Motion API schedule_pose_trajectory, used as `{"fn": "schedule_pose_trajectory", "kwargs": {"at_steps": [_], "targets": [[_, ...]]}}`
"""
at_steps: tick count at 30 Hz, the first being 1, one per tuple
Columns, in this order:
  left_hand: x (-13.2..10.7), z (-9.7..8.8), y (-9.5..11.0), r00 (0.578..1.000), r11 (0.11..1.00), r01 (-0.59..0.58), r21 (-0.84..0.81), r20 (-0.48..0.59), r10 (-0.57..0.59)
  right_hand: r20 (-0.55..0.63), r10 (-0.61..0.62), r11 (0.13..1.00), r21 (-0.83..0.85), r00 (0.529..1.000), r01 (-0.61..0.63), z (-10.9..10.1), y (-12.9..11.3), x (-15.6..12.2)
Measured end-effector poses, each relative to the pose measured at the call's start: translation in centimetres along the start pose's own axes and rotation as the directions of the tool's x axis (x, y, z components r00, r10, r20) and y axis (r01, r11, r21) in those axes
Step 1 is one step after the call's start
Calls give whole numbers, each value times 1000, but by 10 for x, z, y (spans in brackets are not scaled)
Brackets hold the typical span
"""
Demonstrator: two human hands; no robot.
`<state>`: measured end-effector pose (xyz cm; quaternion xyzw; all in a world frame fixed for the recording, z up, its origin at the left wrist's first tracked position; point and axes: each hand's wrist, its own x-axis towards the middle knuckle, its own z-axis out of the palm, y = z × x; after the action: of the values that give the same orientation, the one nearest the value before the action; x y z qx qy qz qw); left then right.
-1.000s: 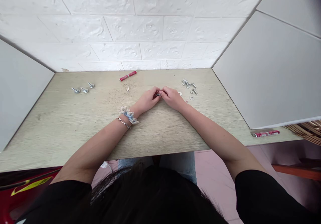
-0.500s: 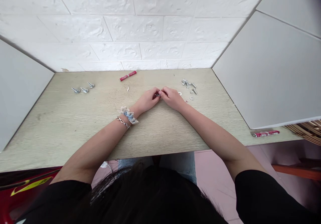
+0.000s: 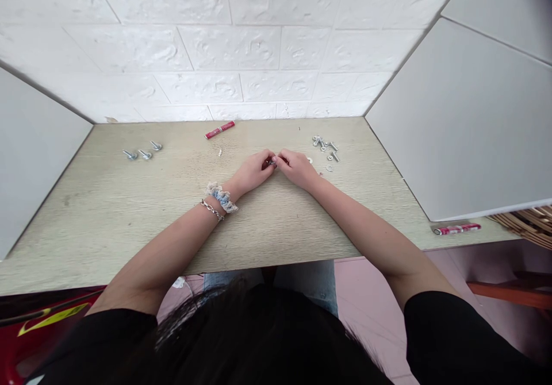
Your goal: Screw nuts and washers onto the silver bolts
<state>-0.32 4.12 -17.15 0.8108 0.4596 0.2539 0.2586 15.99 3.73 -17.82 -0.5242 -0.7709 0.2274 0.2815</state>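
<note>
Over the middle of the table my left hand (image 3: 257,169) and my right hand (image 3: 294,168) meet at the fingertips. Both are closed in a pinch around a small shiny metal part (image 3: 271,163), mostly hidden by the fingers, so I cannot tell its exact kind. Just right of my right hand lie a pale washer (image 3: 309,160), a thin ring washer (image 3: 329,169) and a loose group of bolts and nuts (image 3: 319,142). Another bolt (image 3: 336,157) lies close by. Off to the left, three bolts with washers on them (image 3: 145,154) rest on the tabletop.
A red marker-like tube (image 3: 219,130) lies near the white brick-patterned wall (image 3: 259,46). A second red tube (image 3: 457,230) is at the right front edge, beside a wicker basket (image 3: 528,224). White panels (image 3: 466,126) border the wooden table (image 3: 129,218) on both sides.
</note>
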Motion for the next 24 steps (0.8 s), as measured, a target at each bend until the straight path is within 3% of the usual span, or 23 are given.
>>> {"fn": "schedule_pose_trajectory", "kwargs": {"at_steps": [6, 13, 19, 24], "targets": [[0, -1, 1, 1000, 1000, 18, -21, -10, -18, -23, -24, 999, 45, 999, 25, 2, 3, -2], [0, -1, 2, 1000, 999, 19, -34, -7, -20, -85, -138, 987, 70, 987, 144, 5, 7, -1], [0, -1, 1, 1000, 999, 23, -38, -4, -23, -144, -310, 949, 7, 940, 314, 8, 9, -1], [0, 1, -1, 999, 998, 29, -60, -15, -30, -188, -364, 929, -9, 912, 369, 10, 11, 0]]}}
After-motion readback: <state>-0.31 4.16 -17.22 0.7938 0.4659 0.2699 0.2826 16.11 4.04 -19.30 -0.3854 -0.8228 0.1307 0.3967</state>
